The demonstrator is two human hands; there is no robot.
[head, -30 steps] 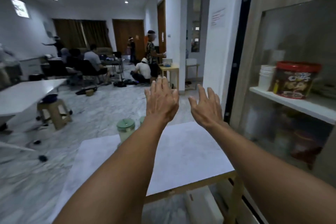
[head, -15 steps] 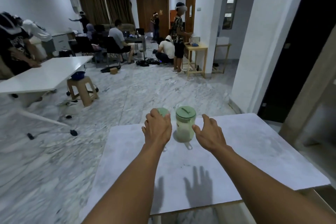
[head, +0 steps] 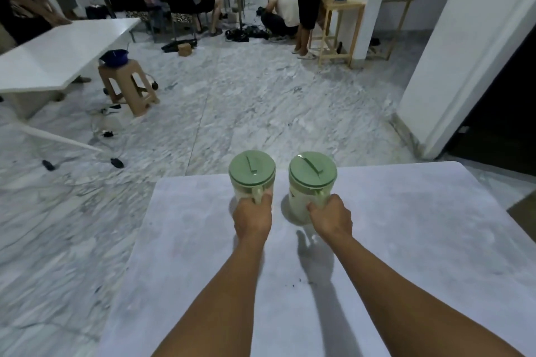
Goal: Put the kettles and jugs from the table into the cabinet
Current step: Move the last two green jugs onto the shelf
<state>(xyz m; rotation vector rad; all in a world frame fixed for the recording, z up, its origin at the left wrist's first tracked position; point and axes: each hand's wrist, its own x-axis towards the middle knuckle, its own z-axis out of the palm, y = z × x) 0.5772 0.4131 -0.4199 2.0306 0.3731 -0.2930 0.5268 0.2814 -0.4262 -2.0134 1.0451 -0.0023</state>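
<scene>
Two clear plastic jugs with pale green lids stand side by side near the far edge of the grey table [head: 406, 240]. My left hand [head: 251, 219] is closed around the handle of the left jug [head: 251, 172]. My right hand [head: 330, 219] grips the handle of the right jug [head: 312, 175]. Both jugs are upright; a shadow lies under each on the tabletop. The cabinet is out of view.
Beyond the table lies a marble floor. A white table [head: 58, 52] and a brown stool [head: 127, 84] stand at the left. A white pillar [head: 452, 46] and a dark doorway rise at the right. Several people sit and stand at the back.
The view swung from the cabinet shelf down to the table. My open hands reached the two jugs and closed on their handles.
</scene>
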